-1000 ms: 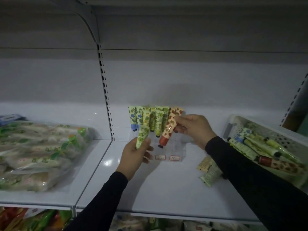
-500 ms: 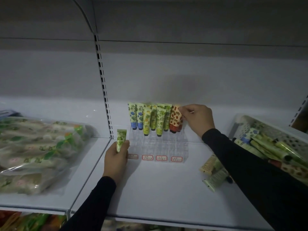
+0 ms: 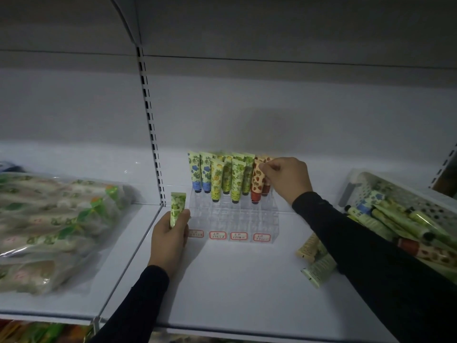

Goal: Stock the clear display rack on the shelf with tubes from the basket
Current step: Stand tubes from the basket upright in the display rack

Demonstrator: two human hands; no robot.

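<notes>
My right hand [image 3: 286, 179] pinches the red tube [image 3: 257, 180] in the rack [image 3: 232, 214]; my left hand [image 3: 169, 238] grips a green tube [image 3: 177, 206]. Basket [image 3: 358, 179] right, bagged goods [image 3: 49, 226] left.

My left hand [image 3: 169, 237] grips a tube upright, while my right hand [image 3: 288, 179] pinches another, both arms outstretched.

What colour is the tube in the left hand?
Green, with a leafy print. The tube stands up out of the left hand in the head view.
</notes>
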